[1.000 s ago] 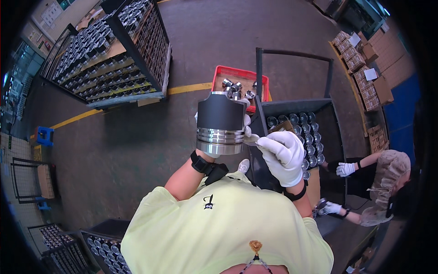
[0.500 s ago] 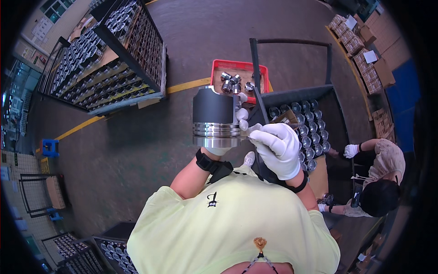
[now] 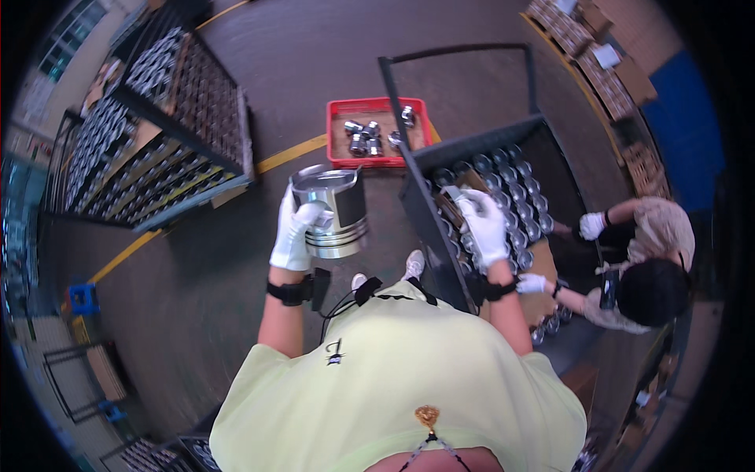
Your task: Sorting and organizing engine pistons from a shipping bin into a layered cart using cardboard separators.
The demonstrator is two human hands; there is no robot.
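Observation:
My left hand (image 3: 296,234), in a white glove, grips a large metal piston (image 3: 334,208) with a dark band on its side, held in front of my chest above the floor. My right hand (image 3: 481,224), also gloved, reaches into the dark cart (image 3: 503,141) on my right. It rests on the cardboard layer among rows of shiny pistons (image 3: 511,193). Whether it holds a small part I cannot tell.
A red crate (image 3: 370,161) with several small metal parts sits on the floor ahead. A tall rack of pistons (image 3: 157,134) stands to the left. A crouching person (image 3: 637,267) in white gloves works at the cart's right side. A yellow line (image 3: 283,155) crosses the floor.
My right hand has left the piston and moved right into the cart. The piston now rests in my left hand alone, turned with its open end up.

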